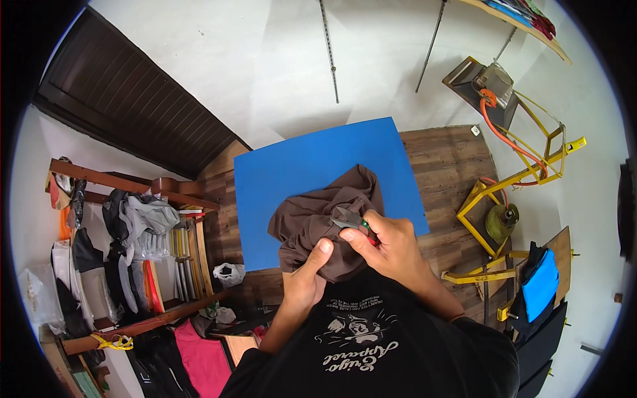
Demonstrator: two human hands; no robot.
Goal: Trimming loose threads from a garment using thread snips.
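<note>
A bunched brown cloth garment (298,220) lies over the blue tabletop (285,169), its near part lifted towards my body. My left hand (306,275) pinches the near edge of the fabric, thumb on top. My right hand (395,245) is closed around a small pair of thread snips (346,217) with metal blades and a bit of red and green at the grip. The blades point left, lying against the cloth just beyond my left thumb. The fingers under the fabric are hidden, and whether the blades touch a thread is too small to tell.
On the left stands a wooden shelf (126,330) with clothes, bags and folded fabrics. A white plastic bag (229,274) lies on the floor. To the right are a yellow metal frame (504,180), an orange hose (499,131), a green gas cylinder (501,224) and hanging blue cloth (539,282).
</note>
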